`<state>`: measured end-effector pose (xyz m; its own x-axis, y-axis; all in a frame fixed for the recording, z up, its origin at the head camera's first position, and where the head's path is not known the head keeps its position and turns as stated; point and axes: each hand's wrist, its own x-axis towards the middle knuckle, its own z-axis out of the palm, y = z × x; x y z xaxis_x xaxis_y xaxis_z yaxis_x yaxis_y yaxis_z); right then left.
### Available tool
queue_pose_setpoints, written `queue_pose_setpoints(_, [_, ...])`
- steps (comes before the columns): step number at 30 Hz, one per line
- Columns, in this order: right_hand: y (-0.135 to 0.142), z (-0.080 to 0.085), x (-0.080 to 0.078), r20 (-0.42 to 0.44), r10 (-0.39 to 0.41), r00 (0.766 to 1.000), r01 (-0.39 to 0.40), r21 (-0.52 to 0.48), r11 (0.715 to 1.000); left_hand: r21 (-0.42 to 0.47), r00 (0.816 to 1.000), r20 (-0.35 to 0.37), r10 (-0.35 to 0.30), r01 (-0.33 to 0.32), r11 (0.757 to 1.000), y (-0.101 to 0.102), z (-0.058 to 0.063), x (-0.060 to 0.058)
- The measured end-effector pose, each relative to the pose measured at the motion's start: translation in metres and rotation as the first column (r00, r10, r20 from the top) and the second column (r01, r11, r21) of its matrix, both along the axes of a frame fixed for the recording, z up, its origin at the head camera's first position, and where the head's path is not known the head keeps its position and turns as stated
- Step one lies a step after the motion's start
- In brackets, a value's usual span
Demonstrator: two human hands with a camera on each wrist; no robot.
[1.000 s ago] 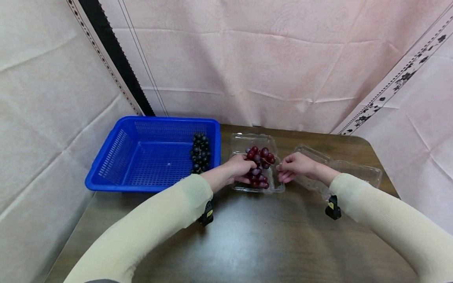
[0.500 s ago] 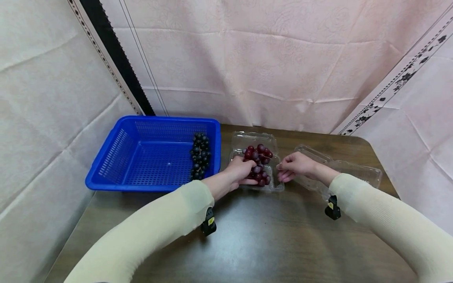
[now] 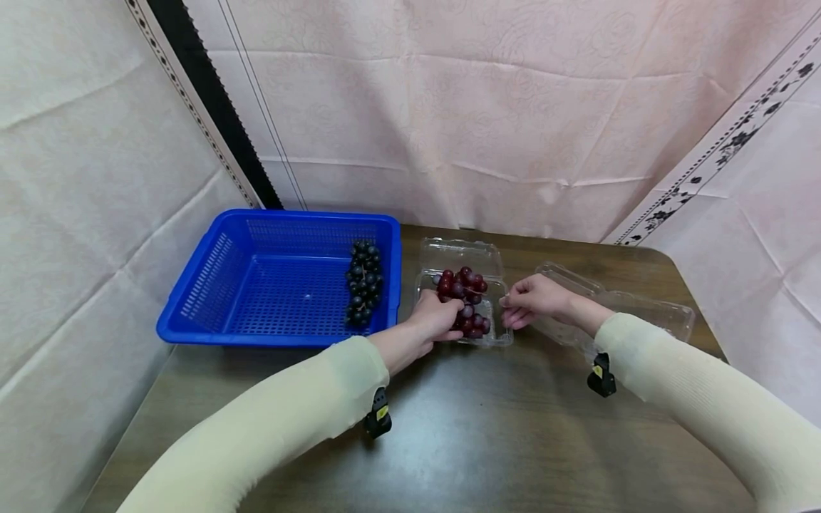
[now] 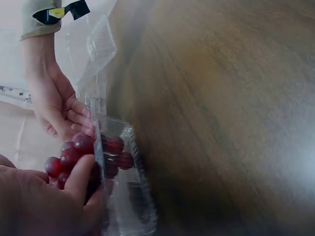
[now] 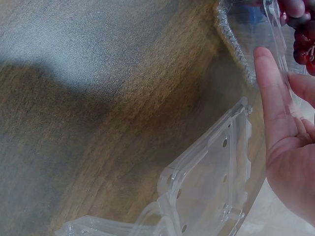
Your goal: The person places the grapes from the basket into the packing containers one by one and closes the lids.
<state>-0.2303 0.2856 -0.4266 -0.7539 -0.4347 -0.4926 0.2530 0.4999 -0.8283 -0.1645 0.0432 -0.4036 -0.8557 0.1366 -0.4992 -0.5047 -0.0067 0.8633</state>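
Note:
A bunch of red grapes (image 3: 463,285) lies in an open clear plastic clamshell container (image 3: 465,251), partly covered by my left hand (image 3: 428,318). That hand grips the bunch from the left; in the left wrist view its thumb (image 4: 80,178) presses over the grapes (image 4: 84,142), while its other fingertips are mostly hidden. On the opposite side, my right hand (image 3: 537,299) pinches the container's right rim between thumb and fingers. The right wrist view shows that hand (image 5: 290,142) with the clear wall (image 5: 275,29) passing between finger and thumb.
Left of the container stands a blue plastic basket (image 3: 212,340) with a bunch of black grapes (image 3: 364,281) along its right side. A second open clear clamshell (image 3: 648,310) lies under and behind my right forearm. The brown table (image 3: 462,434) meets a pale cloth (image 3: 513,128) behind.
My left hand has shifted slightly left and toward me, and the upper red grapes have moved a little left with it. The right hand stays at the container's rim.

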Motion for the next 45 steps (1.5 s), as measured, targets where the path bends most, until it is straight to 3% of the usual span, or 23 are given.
queue_pose_setpoints(3, [0.0,-0.001,-0.001,0.004,-0.011,1.0,0.011,0.003,1.0,-0.117,0.999,-0.012,-0.046,0.044,0.992,-0.003,0.007,0.003])
queue_pose_setpoints(7, [0.0,-0.001,-0.001,0.009,-0.026,1.0,0.026,0.01,1.0,-0.252,0.991,-0.004,-0.136,0.13,0.959,-0.009,0.015,0.007])
queue_pose_setpoints(12, [-0.001,0.0,-0.001,0.012,-0.016,1.0,0.016,0.006,1.0,-0.314,0.968,-0.009,-0.25,0.235,0.92,-0.02,0.025,0.008])
queue_pose_setpoints(15, [-0.002,0.001,-0.002,0.016,-0.012,1.0,0.012,0.004,1.0,-0.414,0.945,-0.037,-0.325,0.281,0.866,-0.027,0.03,0.008])
queue_pose_setpoints(20, [0.0,0.001,-0.001,0.017,-0.018,1.0,0.018,0.01,1.0,-0.62,0.89,-0.097,-0.445,0.296,0.727,-0.032,0.036,0.006])
queue_pose_setpoints(23, [0.0,0.001,0.0,0.017,-0.014,1.0,0.014,0.005,1.0,-0.658,0.874,-0.111,-0.474,0.293,0.694,-0.033,0.038,0.005])
queue_pose_setpoints(26, [0.0,0.001,0.0,0.018,-0.018,1.0,0.018,-0.001,1.0,-0.658,0.868,-0.114,-0.484,0.299,0.691,-0.035,0.039,0.004])
queue_pose_setpoints(32, [0.002,0.001,-0.002,0.022,-0.001,1.0,0.001,0.004,1.0,-0.578,0.865,-0.107,-0.491,0.348,0.738,-0.038,0.037,0.003])
queue_pose_setpoints(37, [0.004,0.001,-0.002,0.019,0.015,1.0,-0.015,0.011,1.0,-0.54,0.865,-0.099,-0.492,0.368,0.757,-0.035,0.031,0.002])
queue_pose_setpoints(43, [0.006,0.001,0.0,0.02,0.004,1.0,-0.004,0.022,1.0,-0.53,0.862,-0.101,-0.497,0.377,0.76,-0.035,0.029,0.002])
queue_pose_setpoints(45, [0.007,0.0,0.0,0.018,0.002,1.0,-0.002,0.024,1.0,-0.544,0.855,-0.105,-0.508,0.378,0.749,-0.037,0.029,0.003])
